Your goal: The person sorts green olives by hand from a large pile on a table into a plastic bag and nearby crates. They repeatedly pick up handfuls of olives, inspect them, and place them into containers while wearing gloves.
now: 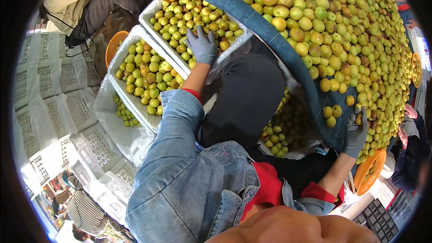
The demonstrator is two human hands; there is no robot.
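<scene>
My left hand [203, 46], in a grey glove, lies palm down with fingers spread on green and brownish jujubes [175, 17] in a white lined crate [233, 50]. Far to the right, my gloved right hand [356, 134] reaches onto the edge of a large heap of jujubes [337, 33]. Its fingers and thumb are around a single jujube [358, 118]. The heap rests on a blue quilted cloth [297, 64] with a raised, rolled rim. A few loose jujubes [330, 116] sit on the cloth just left of that hand.
A second crate of jujubes [145, 71] stands beside the first. A plastic-lined container [111, 108] holds smaller green ones. More fruit [276, 140] lies below the cloth's rim. Orange baskets [371, 172] [114, 45] stand at both sides. Stacked white crates [60, 108] fill the left; other people sit nearby.
</scene>
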